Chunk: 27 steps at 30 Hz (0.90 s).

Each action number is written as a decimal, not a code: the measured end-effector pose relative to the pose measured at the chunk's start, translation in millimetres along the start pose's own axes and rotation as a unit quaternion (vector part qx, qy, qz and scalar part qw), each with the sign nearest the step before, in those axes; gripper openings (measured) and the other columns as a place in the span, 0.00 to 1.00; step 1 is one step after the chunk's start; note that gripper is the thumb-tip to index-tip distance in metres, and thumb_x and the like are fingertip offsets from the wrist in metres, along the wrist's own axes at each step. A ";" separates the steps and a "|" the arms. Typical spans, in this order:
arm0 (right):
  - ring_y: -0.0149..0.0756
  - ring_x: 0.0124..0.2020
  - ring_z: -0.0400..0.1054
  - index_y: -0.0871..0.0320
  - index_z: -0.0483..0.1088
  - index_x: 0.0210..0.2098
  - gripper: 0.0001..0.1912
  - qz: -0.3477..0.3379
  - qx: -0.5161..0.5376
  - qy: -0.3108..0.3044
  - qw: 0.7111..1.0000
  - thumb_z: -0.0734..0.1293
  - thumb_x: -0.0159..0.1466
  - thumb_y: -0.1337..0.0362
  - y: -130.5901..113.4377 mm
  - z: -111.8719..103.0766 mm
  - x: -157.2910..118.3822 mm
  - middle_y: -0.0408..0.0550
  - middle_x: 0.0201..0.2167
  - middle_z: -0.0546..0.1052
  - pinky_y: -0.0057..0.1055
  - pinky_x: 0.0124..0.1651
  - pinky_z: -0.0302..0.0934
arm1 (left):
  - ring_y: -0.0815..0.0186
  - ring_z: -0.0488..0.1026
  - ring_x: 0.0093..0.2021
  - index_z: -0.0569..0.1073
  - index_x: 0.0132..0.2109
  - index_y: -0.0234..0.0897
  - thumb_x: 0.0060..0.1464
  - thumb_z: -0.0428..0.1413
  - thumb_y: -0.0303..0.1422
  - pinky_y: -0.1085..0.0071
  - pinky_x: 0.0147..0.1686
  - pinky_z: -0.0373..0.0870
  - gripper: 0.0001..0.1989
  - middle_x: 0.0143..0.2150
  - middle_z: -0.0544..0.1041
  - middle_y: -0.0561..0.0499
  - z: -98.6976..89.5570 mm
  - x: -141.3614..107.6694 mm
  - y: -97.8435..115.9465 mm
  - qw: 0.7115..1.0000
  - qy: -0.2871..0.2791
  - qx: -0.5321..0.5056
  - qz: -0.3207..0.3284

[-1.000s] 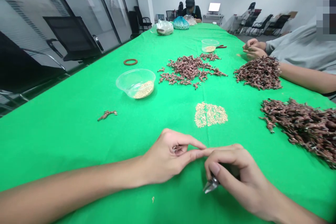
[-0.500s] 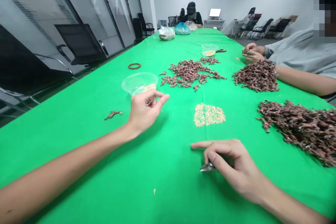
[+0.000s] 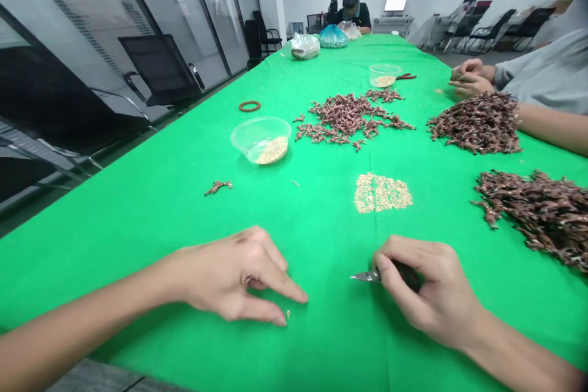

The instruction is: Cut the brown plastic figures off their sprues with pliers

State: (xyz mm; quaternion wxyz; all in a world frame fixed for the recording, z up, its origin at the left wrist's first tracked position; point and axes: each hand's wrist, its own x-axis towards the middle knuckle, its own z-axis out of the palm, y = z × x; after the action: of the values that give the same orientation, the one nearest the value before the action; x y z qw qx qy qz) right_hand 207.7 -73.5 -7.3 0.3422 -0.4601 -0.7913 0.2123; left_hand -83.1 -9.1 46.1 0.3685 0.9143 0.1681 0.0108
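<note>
My left hand is low over the green cloth. Its thumb and index finger are apart on either side of a small gold-coloured eye-shaped piece. Tucked under its curled fingers is a small brown figure, mostly hidden. My right hand grips pliers whose silver pointed jaws face left; most of the handle is covered by the hand. A flat patch of gold-coloured small pieces lies beyond the right hand. One loose brown figure rests beyond the left hand.
Gold pieces lie in a clear bowl; another bowl stands farther off beside red-handled pliers. Brown figures form piles in the middle and at right. A co-worker's hands are at right. A brown ring lies left.
My left hand has come from beside the clear bowl down toward me, to the single gold-coloured piece. My right index finger has curled in around the pliers. The view has shifted slightly.
</note>
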 end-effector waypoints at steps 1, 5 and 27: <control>0.28 0.22 0.59 0.58 0.68 0.27 0.11 0.001 0.002 0.002 1.000 0.61 0.67 0.68 1.3 0.0 0.4 0.41 0.20 0.67 0.31 0.27 0.49 | 0.63 0.71 0.22 0.80 0.53 0.39 0.57 0.62 0.32 0.68 0.23 0.59 0.16 0.25 0.79 0.45 4.2 -2.8 -3.5 1.000 0.001 0.003 0.012; 0.28 0.22 0.60 0.58 0.69 0.28 0.11 0.002 0.001 0.007 1.000 0.61 0.67 0.68 2.0 0.0 0.7 0.42 0.21 0.68 0.31 0.27 0.50 | 0.65 0.73 0.22 0.82 0.48 0.37 0.57 0.62 0.29 0.69 0.24 0.61 0.11 0.25 0.79 0.47 14.3 -5.2 -12.9 0.998 -0.003 0.013 0.054; 0.32 0.26 0.64 0.57 0.68 0.34 0.21 0.178 0.225 0.035 0.957 0.53 0.73 0.52 -15.7 6.0 -7.0 0.43 0.25 0.71 0.31 0.28 0.54 | 0.74 0.37 0.19 0.65 0.30 0.36 0.59 0.61 0.39 0.73 0.19 0.38 0.16 0.19 0.46 0.64 51.2 91.9 26.8 0.712 0.285 -0.626 -0.145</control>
State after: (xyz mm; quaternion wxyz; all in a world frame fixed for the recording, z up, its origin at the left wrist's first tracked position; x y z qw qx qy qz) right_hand 196.5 -87.3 -3.6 0.4209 -0.5114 -0.6162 0.4262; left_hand 19.0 -32.4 17.3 0.7879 0.3925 0.3506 0.3196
